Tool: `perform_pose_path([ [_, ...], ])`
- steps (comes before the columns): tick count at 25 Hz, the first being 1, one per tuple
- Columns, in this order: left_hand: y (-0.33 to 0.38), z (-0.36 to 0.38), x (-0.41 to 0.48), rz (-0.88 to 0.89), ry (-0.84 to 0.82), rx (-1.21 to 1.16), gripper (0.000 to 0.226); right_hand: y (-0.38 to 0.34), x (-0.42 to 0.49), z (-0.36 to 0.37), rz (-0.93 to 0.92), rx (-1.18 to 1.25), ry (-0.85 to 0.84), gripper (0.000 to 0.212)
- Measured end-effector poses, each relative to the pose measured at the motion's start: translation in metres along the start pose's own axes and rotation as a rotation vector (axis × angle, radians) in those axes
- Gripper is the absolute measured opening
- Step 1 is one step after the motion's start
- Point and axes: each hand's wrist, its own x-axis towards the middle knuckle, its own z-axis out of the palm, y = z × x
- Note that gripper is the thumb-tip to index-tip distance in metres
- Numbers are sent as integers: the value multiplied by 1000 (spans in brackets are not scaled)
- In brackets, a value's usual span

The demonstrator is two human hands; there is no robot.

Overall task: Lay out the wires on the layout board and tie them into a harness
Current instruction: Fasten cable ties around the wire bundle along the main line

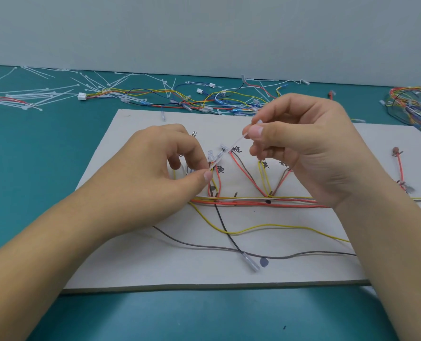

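**Cable tie stretched between both hands over the branch wires**

The left hand [160,163] pinches the near-left end of a thin white cable tie [237,143] between thumb and forefinger. The right hand [303,148] pinches its far-right end the same way, with the other fingers curled. The tie sits just above the layout board [155,267], over the red branch wires [217,183] and their clear terminals. Its long axis runs diagonally, from near-left up to far-right. I cannot tell which end carries the head, nor whether the strip already passes round the wires.

The main bundle [253,201] lies left to right across the board, near the hands. A yellow wire [266,227], a grey wire [204,247] and a black wire [226,232] stray loose on the near side.

Risks, as I judge them: the tie is slim and held only at its tips, so a pull could slip it free of either pinch. Cinching it here could drag the branch off its marked path or trap a terminal. The three loose wires could be left out of the harness. Spare ties [44,94] lie on the far left of the table [32,168].
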Motion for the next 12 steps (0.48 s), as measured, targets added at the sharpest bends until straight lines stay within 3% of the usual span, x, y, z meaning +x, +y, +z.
perform_pose_path([
  [12,-4,9,1,-104,-7,74,4,-7,3,-12,-15,-21,85,11],
])
